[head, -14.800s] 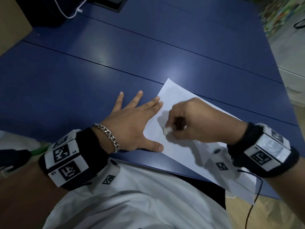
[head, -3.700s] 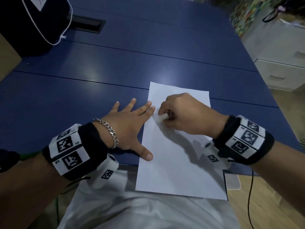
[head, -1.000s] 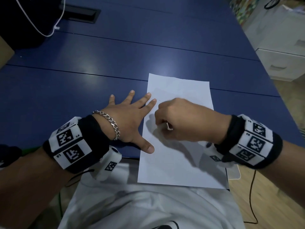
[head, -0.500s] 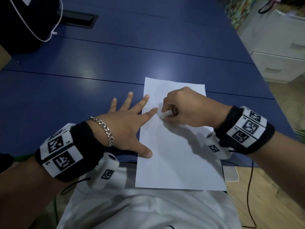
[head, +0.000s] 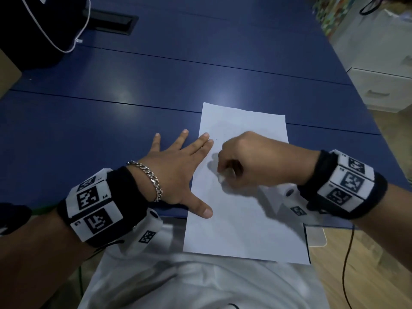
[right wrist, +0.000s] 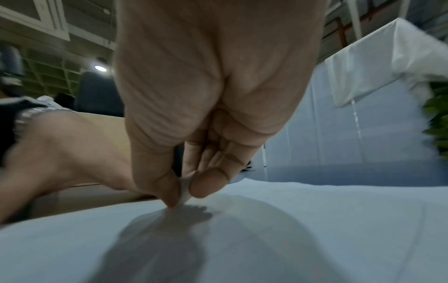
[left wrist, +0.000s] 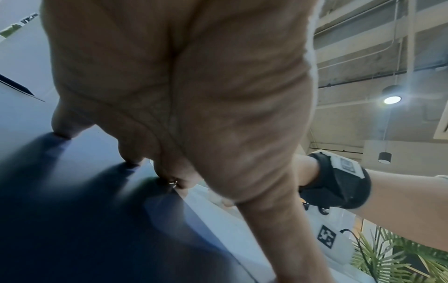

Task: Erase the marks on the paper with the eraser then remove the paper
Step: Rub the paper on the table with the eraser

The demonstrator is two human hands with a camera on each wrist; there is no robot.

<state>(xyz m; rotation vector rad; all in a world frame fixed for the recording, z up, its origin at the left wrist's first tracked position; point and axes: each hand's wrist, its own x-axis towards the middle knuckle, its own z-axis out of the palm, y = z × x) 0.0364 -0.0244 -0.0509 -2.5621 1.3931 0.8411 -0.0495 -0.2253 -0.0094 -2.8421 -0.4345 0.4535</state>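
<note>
A white sheet of paper (head: pixel 243 219) lies on the blue table (head: pixel 133 81), its near end hanging over the table's front edge. My left hand (head: pixel 178 170) lies flat with fingers spread, two fingertips and the thumb pressing the paper's left edge. My right hand (head: pixel 225 175) pinches a small white eraser (head: pixel 221 179) between thumb and forefinger and presses its tip on the paper's left middle part. In the right wrist view the eraser (right wrist: pixel 184 193) touches the paper (right wrist: pixel 290 229). Faint specks show on the paper near the eraser. In the left wrist view my left hand (left wrist: pixel 150 162) rests on the table.
A dark bag (head: pixel 33 25) with a white cord sits at the table's far left, beside a black cable slot (head: pixel 111 20). White drawer units (head: pixel 383 85) stand to the right of the table. A black cable (head: pixel 347 264) hangs below my right wrist.
My right hand has slid the eraser down the paper toward me, away from my left fingertips. The left hand and the paper have stayed in place.
</note>
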